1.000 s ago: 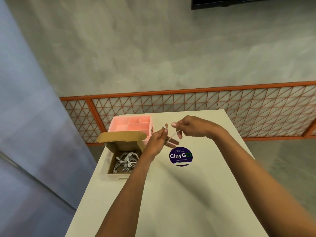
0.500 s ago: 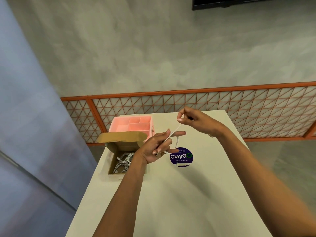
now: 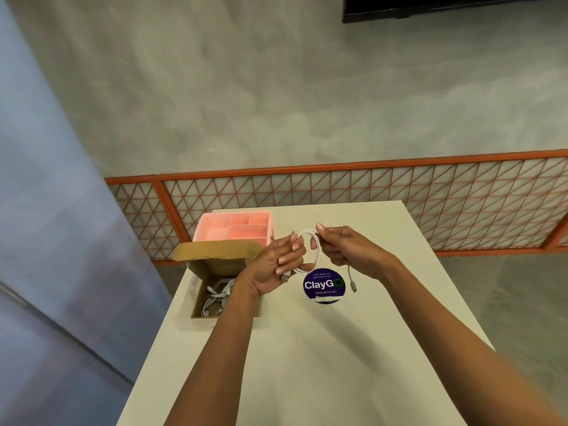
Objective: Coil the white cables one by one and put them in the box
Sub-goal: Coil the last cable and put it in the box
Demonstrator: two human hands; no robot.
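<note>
So the right hand (image 3: 341,250) swings back toward the left hand (image 3: 270,269), and the white cable (image 3: 317,253) mid-frame is now a round loop, each grip pinching it. Short tail dangling, probably one wrap left before the box (image 3: 198,301) at centre-left.

Your hands: left hand (image 3: 278,262) and right hand (image 3: 344,247) pinch a looped white cable (image 3: 316,250).
Box (image 3: 212,269): holds coiled cables (image 3: 216,298).

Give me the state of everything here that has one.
white cable, partly coiled into a loop, one plug end dangling
left hand, holds the loop
right hand, pinches the loop's top
cardboard box, open, coiled cables inside
pink organiser, visible compartments empty
</note>
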